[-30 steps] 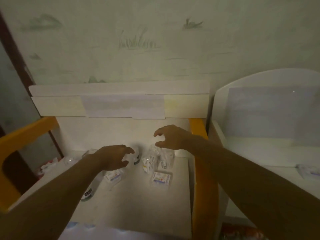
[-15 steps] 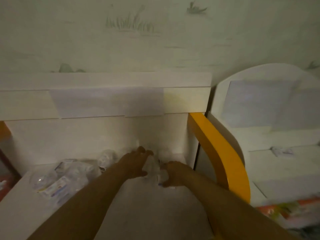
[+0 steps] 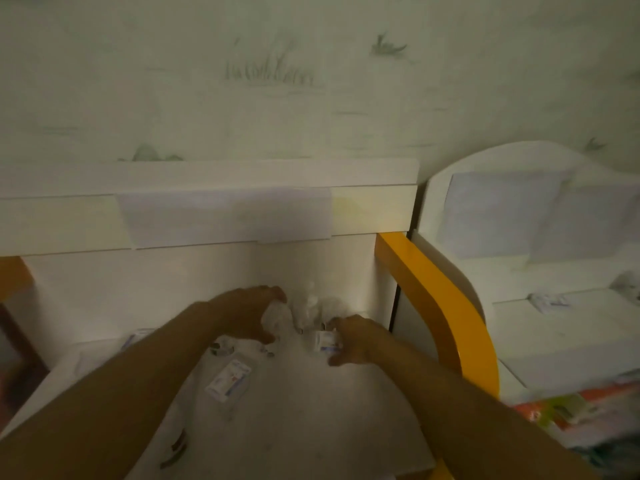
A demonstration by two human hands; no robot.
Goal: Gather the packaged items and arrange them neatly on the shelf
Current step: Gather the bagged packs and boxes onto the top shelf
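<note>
Several small items in clear plastic packaging lie on the white shelf [image 3: 311, 427]. My left hand [image 3: 249, 313] curls over a clear packet [image 3: 277, 320] near the back wall. My right hand [image 3: 353, 344] grips a packet with a white label [image 3: 325, 341] at the back right corner. Between the hands more clear packets [image 3: 311, 306] stand bunched together. One labelled packet [image 3: 230, 375] lies flat in front of my left hand. Another packet [image 3: 136, 337] peeks out behind my left forearm.
A yellow side rail [image 3: 446, 317] bounds the shelf on the right. A raised white back panel [image 3: 207, 209] runs behind it. To the right stands a second white shelf unit [image 3: 554, 341] with packets [image 3: 550, 301] on it. A colourful box [image 3: 571, 407] sits below.
The view has shifted and tilted. Both hands stay at the back right corner and have drawn the packets closer together; a labelled packet now lies uncovered in front of my left hand.
</note>
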